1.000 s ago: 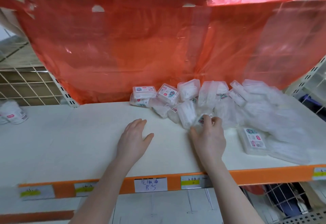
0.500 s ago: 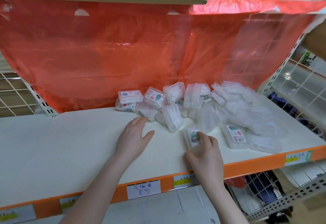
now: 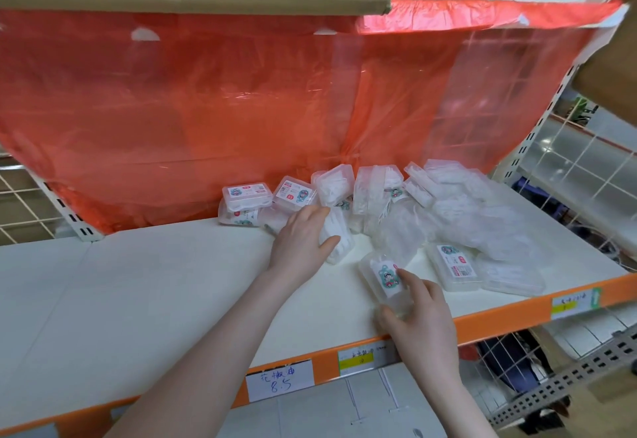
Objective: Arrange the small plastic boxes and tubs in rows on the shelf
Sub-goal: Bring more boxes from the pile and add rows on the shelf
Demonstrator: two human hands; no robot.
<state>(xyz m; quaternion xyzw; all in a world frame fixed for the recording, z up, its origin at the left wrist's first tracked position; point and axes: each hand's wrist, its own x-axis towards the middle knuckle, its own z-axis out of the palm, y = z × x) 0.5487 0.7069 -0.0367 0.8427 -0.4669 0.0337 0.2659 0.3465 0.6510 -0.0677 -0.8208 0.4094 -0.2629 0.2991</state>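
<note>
R hand [image 3: 418, 313] grip pinches a clear plastic box [image 3: 386, 281] w/ cartoon label, near shelf [image 3: 165, 282] front edge at 5 o'clock. L hand [image 3: 301, 236] grip curls round a white-filled box [image 3: 339, 237] at centre. Loose pile of boxes [image 3: 448, 210] at 2 o'clock, vs red plastic sheet [image 3: 241, 103].

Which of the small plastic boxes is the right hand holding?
The box with the cartoon sticker, gripped by the right hand near the shelf's front edge, lying apart from the heap of boxes behind.
</note>
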